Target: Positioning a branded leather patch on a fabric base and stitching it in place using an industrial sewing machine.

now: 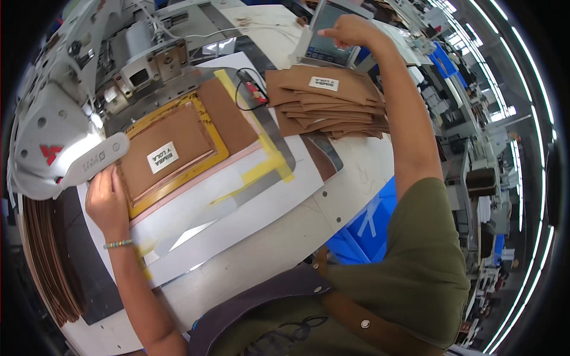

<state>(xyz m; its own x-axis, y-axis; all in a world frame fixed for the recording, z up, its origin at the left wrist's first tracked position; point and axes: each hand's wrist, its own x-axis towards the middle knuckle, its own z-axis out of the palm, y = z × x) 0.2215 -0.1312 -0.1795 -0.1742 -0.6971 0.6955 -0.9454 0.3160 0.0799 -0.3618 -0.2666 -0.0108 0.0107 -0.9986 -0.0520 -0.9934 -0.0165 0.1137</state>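
My left hand [108, 199] lies at the left edge of a yellow frame [219, 153], fingers stretched forward and close together beside a rounded grey sewing-machine part [98, 159]. Inside the frame is a brown panel [193, 137] with a white printed label [162, 157]. A second brown piece [228, 115] extends beyond the frame's right side. At the upper right my right hand [354, 31] holds nothing; its index finger points at a tablet-like touchscreen [326, 48], its other fingers curled. I cannot tell whether the fingertip touches the screen.
A pile of brown panels [332, 104], the top one labelled, sits below the screen. Small red-handled thread snips [255, 92] lie near it. More brown pieces [50, 255] are stacked at the left. The machine [59, 113] fills the upper left. Something blue [365, 231] is beyond the table edge.
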